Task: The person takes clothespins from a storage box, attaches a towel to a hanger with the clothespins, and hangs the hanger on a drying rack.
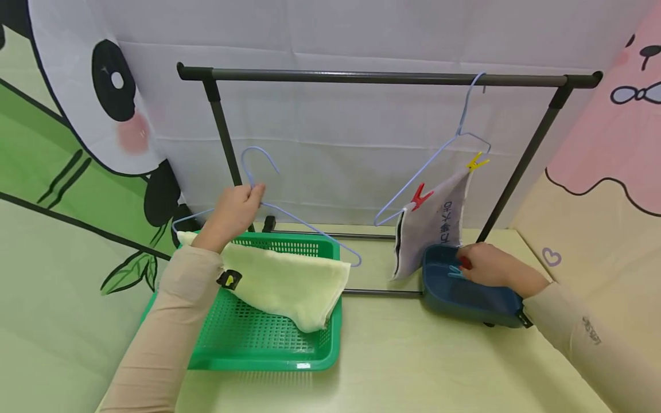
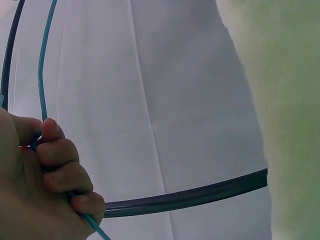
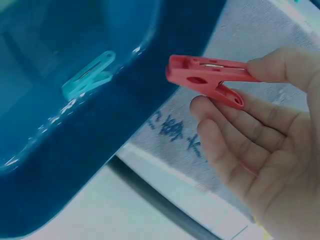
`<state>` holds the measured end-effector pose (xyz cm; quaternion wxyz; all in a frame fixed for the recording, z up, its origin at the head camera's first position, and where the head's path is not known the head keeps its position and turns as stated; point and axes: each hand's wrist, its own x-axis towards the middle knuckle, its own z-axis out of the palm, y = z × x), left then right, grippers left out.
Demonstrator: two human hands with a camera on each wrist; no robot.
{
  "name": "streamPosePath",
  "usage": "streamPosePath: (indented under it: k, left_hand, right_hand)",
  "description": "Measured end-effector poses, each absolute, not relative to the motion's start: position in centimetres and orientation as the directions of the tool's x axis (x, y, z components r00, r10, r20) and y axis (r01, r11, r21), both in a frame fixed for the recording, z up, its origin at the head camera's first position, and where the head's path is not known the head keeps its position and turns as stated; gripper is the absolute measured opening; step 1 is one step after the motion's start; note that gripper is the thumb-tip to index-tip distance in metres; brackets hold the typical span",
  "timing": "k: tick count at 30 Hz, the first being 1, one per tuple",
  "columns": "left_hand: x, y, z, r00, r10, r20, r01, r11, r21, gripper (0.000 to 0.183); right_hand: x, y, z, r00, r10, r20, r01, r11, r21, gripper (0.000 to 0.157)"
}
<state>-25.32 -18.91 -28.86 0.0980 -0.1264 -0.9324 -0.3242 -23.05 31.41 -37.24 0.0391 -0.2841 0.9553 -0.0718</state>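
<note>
My left hand (image 1: pixel 232 212) grips a light blue wire hanger (image 1: pixel 304 219) just below its hook, fingers curled round the wire. A pale yellow-green towel (image 1: pixel 289 275) with a dark tag hangs at the hanger's bottom, above a green basket (image 1: pixel 258 365). Over a dark blue bin (image 1: pixel 472 307), my right hand (image 1: pixel 493 267) pinches a red clothespin (image 3: pixel 210 75) between thumb and fingers. Inside the bin lies a teal clothespin (image 3: pixel 90 77). To the left of this hand, a greyish cloth (image 1: pixel 431 226) with dark lettering hangs from a second hanger (image 1: pixel 420 172).
A dark metal rack (image 1: pixel 330 76) stands across the table (image 1: pixel 387 361), with the second hanger hooked on its top bar. A red clothespin (image 1: pixel 421 197) and a yellow clothespin (image 1: pixel 477 163) clip the greyish cloth. Printed fabric covers the back and sides.
</note>
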Motion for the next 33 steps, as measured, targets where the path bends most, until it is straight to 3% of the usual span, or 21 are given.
streamPosePath:
  k: [9, 15, 20, 33]
  left_hand:
    - [-24.7, -18.9, -28.5, -0.953, 0.123, 0.278, 0.27, 0.763, 0.588, 0.057]
    - [-24.2, -18.8, -28.2, -0.954, 0.097, 0.284, 0.253, 0.767, 0.589, 0.056]
    - [-24.1, -18.7, -28.1, -0.95, 0.094, 0.298, 0.256, 0.778, 0.573, 0.055]
    - [-23.6, -18.7, -28.0, -0.951, 0.103, 0.293, 0.261, 0.775, 0.576, 0.055]
  right_hand:
    - [-22.3, 29.9, -36.8, -0.83, -0.558, -0.018, -0.547, 0.819, -0.174, 0.007]
    - [-21.8, 28.8, -36.5, -0.821, -0.57, 0.028, -0.567, 0.81, -0.149, 0.023]
    - [-21.3, 27.3, -36.3, -0.807, -0.588, 0.054, -0.589, 0.794, -0.154, 0.028]
    - [-20.5, 23.6, -35.8, -0.732, -0.649, 0.207, -0.681, 0.702, -0.208, 0.026]
